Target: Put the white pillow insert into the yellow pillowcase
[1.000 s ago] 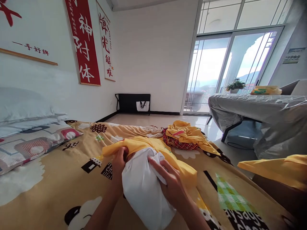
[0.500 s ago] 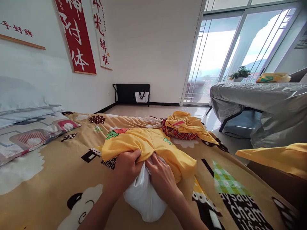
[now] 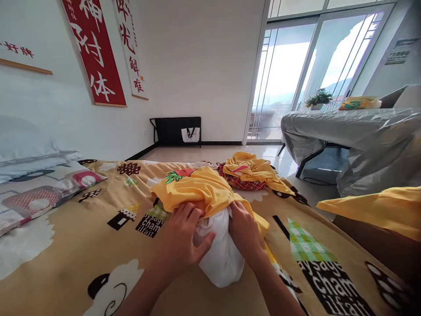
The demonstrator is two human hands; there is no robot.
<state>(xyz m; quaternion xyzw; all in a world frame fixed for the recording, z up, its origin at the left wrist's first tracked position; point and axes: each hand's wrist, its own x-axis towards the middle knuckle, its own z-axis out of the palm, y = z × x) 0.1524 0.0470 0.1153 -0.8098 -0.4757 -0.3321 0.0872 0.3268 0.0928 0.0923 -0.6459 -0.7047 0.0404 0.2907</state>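
Observation:
A soft white stuffed insert (image 3: pixel 221 254) lies in front of me, its far end under a yellow cloth cover (image 3: pixel 204 188) with a red and green print. My left hand (image 3: pixel 189 228) rests on the cover's near edge, thumb spread away over the white insert and the other fingers laid on the cloth. On the other side, my right hand (image 3: pixel 245 226) is closed on the cover's edge beside the insert. The tips of its fingers are partly hidden by the cloth.
All this lies on a patterned bedspread (image 3: pixel 72 263). Behind is a red checked basket (image 3: pixel 245 182) holding yellow cloth (image 3: pixel 255 166). More yellow cloth (image 3: pixel 378 208) hangs over a brown box (image 3: pixel 365 241) at right. Pillows (image 3: pixel 42 193) lie left; a plastic-covered table (image 3: pixel 329 125) stands right.
The white insert has shifted right and away from me, with the cover bunched higher over it. My left hand has loosened and its thumb has spread; my right hand has moved right and farther forward.

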